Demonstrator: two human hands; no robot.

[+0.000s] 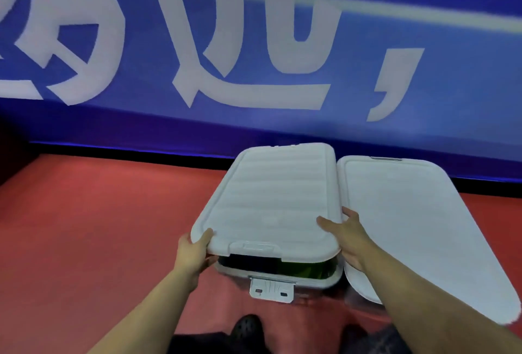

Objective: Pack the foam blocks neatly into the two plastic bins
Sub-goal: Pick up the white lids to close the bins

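Two plastic bins stand side by side on the red floor. The left bin [278, 276] has a grey rim and a front latch; dark and green foam blocks [305, 267] show through the gap under its lid. Its white ribbed lid [271, 198] is tilted, raised at the near edge. My left hand [195, 252] grips the lid's near left corner. My right hand [346, 236] holds the lid's near right edge, thumb on top. The right bin is covered by a flat white lid [409, 226], and its contents are hidden.
A blue banner wall [254, 43] with large white characters stands just behind the bins. Red carpet [99, 212] spreads to the left. My dark shoe [247, 328] is at the bottom, close to the left bin's front.
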